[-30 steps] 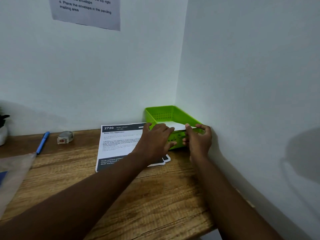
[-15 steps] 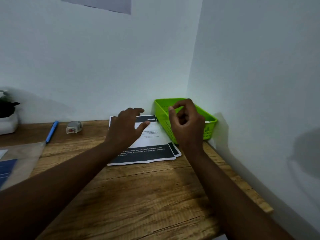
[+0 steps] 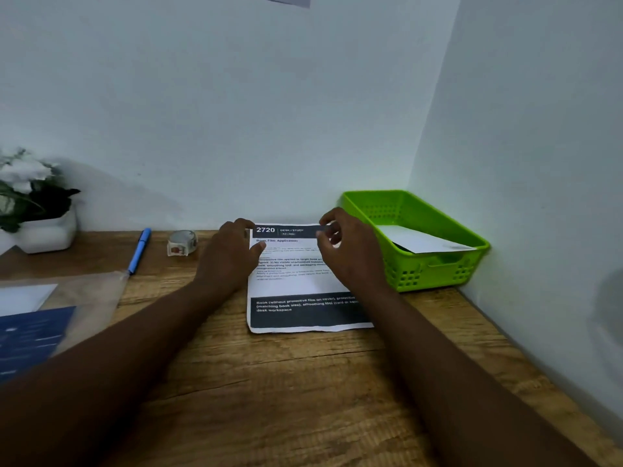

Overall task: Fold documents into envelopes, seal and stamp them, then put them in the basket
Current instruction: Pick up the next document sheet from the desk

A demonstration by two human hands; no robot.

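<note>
A printed document (image 3: 296, 288) headed "2720" lies flat on the wooden desk (image 3: 303, 399). My left hand (image 3: 232, 254) rests at its top left corner, fingers loosely curved and thumb on the page. My right hand (image 3: 350, 251) is at the sheet's top edge, where thumb and forefinger close on the dark header strip. To the right, in the corner of the walls, stands the green basket (image 3: 424, 274), and a white envelope (image 3: 421, 241) lies slanted inside it.
A blue pen (image 3: 140, 246) and a small tape roll (image 3: 182, 242) lie at the back left of the desk. Further left are a white potted plant (image 3: 43, 227) and a clear plastic sleeve (image 3: 67, 308) holding blue and white sheets. Walls close the back and right.
Both hands left the envelope in the basket, drew back to the left, and came down onto the top edge of the document. The view has tilted down.
</note>
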